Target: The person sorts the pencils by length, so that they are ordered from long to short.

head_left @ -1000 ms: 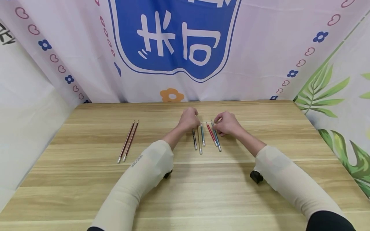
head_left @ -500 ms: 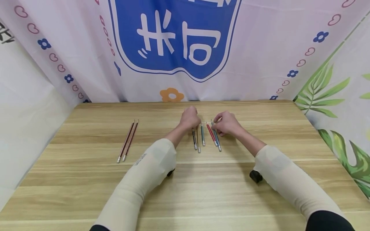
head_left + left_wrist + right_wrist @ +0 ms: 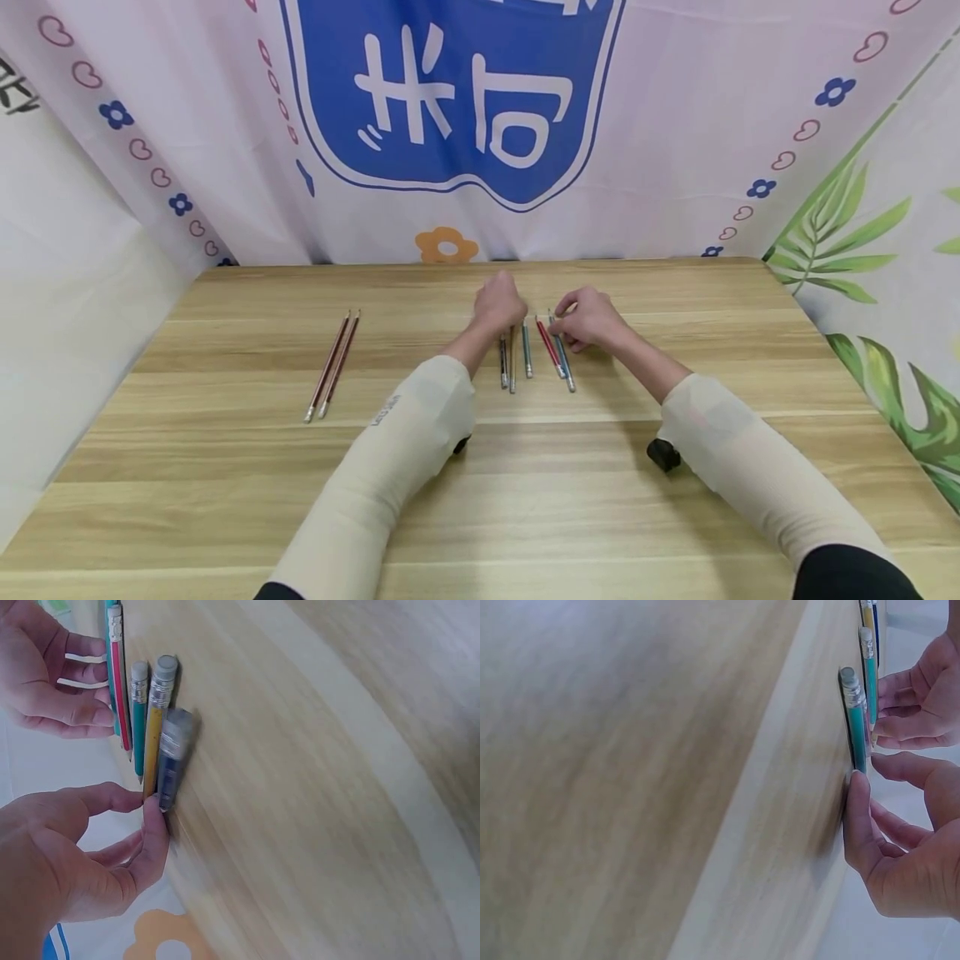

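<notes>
Thumb and forefinger of the left hand (image 3: pixel 500 302) (image 3: pixel 94 859) pinch the pointed end of a yellow pencil (image 3: pixel 513 362) (image 3: pixel 154 735). Against it lies a dark pencil (image 3: pixel 503 364) (image 3: pixel 172 754), blurred in the left wrist view. Just to their right is a short teal pencil (image 3: pixel 527 350) (image 3: pixel 139 720). The right hand (image 3: pixel 588 321) (image 3: pixel 911 847) has thumb and forefinger on either side of a blue-green pencil (image 3: pixel 566 367) (image 3: pixel 856 727), near its pointed end. A red pencil (image 3: pixel 549 346) (image 3: pixel 120 690) lies beside that one, erasers toward the person.
Two long dark red pencils (image 3: pixel 328 367) lie side by side at the left of the wooden table (image 3: pixel 562 500). A printed curtain (image 3: pixel 660 167) hangs behind the far edge. Both forearms reach across the table from the near side.
The left hand has shifted slightly right and away from the person. The eraser ends of the yellow and dark pencils have swung left, closer together. The right hand has barely moved.
</notes>
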Demonstrator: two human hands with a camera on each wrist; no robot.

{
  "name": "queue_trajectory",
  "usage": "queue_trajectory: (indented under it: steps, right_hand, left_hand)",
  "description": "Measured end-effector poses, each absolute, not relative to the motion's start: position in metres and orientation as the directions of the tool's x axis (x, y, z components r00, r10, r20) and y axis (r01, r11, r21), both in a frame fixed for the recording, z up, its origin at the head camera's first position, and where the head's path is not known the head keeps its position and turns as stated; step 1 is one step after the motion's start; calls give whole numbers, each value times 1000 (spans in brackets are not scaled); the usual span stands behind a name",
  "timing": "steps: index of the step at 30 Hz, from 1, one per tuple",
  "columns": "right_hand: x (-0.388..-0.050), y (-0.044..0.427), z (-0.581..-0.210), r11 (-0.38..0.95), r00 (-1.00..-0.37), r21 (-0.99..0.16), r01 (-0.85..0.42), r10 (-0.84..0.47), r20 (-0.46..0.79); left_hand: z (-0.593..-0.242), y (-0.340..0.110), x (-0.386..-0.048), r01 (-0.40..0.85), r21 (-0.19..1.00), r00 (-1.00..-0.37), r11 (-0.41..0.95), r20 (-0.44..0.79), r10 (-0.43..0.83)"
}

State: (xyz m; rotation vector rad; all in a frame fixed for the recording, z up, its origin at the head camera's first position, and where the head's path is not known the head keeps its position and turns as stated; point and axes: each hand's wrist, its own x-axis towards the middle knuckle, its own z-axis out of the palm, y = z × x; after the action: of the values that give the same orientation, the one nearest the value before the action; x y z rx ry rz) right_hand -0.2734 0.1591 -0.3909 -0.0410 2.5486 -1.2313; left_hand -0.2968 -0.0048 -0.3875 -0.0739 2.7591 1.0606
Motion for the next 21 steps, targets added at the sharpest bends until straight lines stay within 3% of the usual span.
queue_trajectory:
  steps: [8, 16, 21]
  right_hand:
    - [-274, 160, -390, 620, -948, -776, 120, -161, -275]
    - [-273, 160, -389, 603, -946, -788, 125, -168, -279]
    - [-275, 161, -391, 598, -948, -792, 121, -168, -272]
  left_hand:
    - [-383, -2, -299, -128, 623, -981, 772, -194, -5]
    - [-378, -9, -299, -213, 697, -963, 685, -267, -29]
    - [-370, -12, -300, -189, 744, -967, 641, -253, 8]
